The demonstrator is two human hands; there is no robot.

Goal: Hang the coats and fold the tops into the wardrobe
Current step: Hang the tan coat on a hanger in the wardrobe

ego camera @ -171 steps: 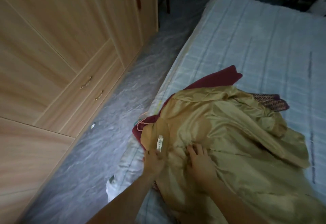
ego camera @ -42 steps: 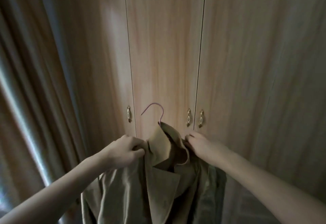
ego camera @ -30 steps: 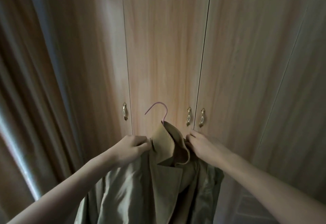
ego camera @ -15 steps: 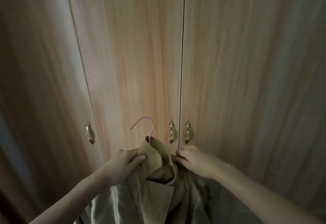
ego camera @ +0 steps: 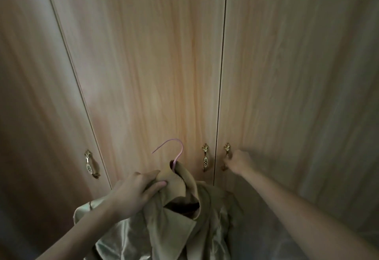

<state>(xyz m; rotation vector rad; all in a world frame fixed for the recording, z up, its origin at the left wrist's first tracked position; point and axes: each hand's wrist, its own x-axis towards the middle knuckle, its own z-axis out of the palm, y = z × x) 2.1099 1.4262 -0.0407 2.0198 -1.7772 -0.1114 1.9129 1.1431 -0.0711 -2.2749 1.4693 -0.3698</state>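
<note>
- Nearest, both bare forearms come in from the bottom edge, left one from lower left, right one from lower right.
- Tan coat (ego camera: 176, 218) hangs low centre, lapels and collar facing the camera, shiny lining showing at its lower left; its bottom runs out of frame.
- Left hand (ego camera: 135, 192) grips the coat at the left side of the collar, fingers curled round the fabric, thumb on top.
- Pink hanger (ego camera: 178, 156) sits inside the coat; only the hook and a bit of the neck stick out above the collar, hook open toward the left, just in front of the middle door.
- Right hand (ego camera: 239, 162) is up at the right door handle (ego camera: 226, 151), fingers curled at it; handle mostly covered, so only its gold top shows. Looks like a grip, full wrap not clear.
- Wardrobe (ego camera: 153, 65) fills the far view, light wood grain, three doors visible, all closed with thin dark seams between them.
- Middle door handle (ego camera: 205, 157), gold with a white oval insert, sits just left of the seam, near the right hand but not touched.
- Left door handle (ego camera: 89, 164), same style, is well apart on the far left.
- Lighting is dim, edges darker.
</note>
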